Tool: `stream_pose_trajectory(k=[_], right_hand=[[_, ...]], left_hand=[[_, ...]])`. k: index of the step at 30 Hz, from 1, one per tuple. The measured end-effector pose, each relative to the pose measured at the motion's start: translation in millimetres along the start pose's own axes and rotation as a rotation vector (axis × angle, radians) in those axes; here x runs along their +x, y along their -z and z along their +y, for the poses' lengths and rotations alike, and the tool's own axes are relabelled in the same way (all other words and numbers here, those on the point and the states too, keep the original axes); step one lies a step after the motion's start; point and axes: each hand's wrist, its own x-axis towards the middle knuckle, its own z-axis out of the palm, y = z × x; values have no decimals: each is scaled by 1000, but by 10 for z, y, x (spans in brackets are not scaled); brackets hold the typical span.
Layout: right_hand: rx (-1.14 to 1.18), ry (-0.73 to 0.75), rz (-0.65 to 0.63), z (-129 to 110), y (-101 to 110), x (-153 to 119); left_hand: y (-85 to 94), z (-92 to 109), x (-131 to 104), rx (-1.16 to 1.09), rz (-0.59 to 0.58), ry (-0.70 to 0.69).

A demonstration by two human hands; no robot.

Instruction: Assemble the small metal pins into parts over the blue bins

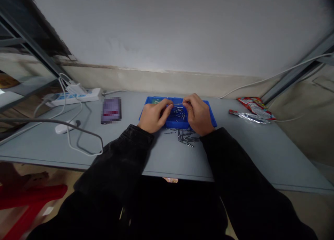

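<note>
My left hand and my right hand face each other above a blue plastic tray. A thin metal pin spans the gap between them, its ends pinched in the fingertips of both hands. Inside the tray lie several short, thin metal pieces. A loose pile of slim metal pins, some with a thicker part like blind rivets, rests on the table just in front of the tray. My hands hide parts of the tray's left and right sections.
All this sits on a grey table against a wall. To the left are a white power strip, cables, a white round-ended device and a blurred purple packet. A red packet and a silver wrapper lie right.
</note>
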Motion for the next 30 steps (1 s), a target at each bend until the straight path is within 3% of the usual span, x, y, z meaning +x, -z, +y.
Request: stream_pose_trajectory(k=[30], right_hand=[[-5, 5, -15, -3, 1, -11]], left_hand=[[-5, -3, 5, 5, 24, -23]])
